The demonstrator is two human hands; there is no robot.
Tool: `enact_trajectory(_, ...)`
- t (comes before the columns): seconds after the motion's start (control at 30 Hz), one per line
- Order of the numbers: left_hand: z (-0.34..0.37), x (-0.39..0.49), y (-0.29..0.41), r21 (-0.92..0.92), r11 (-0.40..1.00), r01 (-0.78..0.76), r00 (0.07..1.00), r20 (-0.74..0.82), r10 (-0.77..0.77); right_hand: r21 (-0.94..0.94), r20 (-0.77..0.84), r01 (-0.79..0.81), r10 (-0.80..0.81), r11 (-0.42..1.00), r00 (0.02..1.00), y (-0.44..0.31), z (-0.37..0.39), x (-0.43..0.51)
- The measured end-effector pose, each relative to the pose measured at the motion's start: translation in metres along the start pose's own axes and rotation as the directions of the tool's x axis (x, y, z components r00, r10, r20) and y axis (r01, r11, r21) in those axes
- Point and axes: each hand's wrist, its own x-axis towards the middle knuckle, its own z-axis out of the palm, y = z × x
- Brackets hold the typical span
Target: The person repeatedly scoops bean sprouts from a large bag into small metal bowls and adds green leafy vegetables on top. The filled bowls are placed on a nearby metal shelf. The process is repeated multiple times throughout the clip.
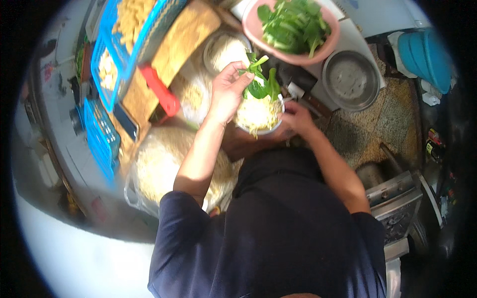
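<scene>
Pinched in my left hand [231, 87] are a few leafy green vegetable stalks [258, 83], held just over a white bowl [274, 131]. Pale bean sprouts [257, 113] heap up in that bowl, some hanging over its near edge. My right hand [297, 118] grips the bowl's right rim. Beyond the bowl, a pink plastic basin [253, 35] holds many more leafy greens [294, 28]. Behind my left hand stands a round metal bowl [209, 56] with pale, overexposed contents.
On the left are a blue plastic basket [97, 74] of pale food pieces, a wooden board [179, 37], a red-handled tool [160, 89] and a phone [126, 121]. A large clear bag [164, 167] of pale strands sits near my left arm. A metal basin [350, 80] stands right.
</scene>
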Motion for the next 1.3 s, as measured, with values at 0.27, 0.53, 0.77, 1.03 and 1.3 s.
enact_trajectory(0.27,-0.029,-0.072,-0.072,0.554,0.807,0.204,0.975,-0.192,-0.114,-0.134,-0.055,-0.057,0.05,0.989,0.997,-0.005,-0.005,0.003)
enact_trajectory(0.53,-0.047,-0.088,-0.077,0.761,0.646,-0.06,0.985,-0.058,0.16,-0.19,-0.137,-0.142,0.117,0.972,0.984,-0.023,0.0,-0.01)
enact_trajectory(0.77,-0.057,-0.1,-0.094,0.793,0.592,-0.143,0.935,-0.088,0.344,-0.032,-0.084,-0.237,0.234,0.971,0.969,-0.03,0.021,-0.034)
enact_trajectory(1.03,-0.073,-0.127,-0.14,0.351,0.933,0.084,0.845,-0.522,0.12,-0.128,-0.154,-0.219,0.198,0.967,0.968,-0.038,0.04,-0.03)
enact_trajectory(1.3,-0.062,-0.126,-0.166,-0.185,0.917,0.352,0.891,-0.233,-0.389,-0.172,-0.27,-0.279,0.227,0.945,0.936,-0.034,0.009,-0.061)
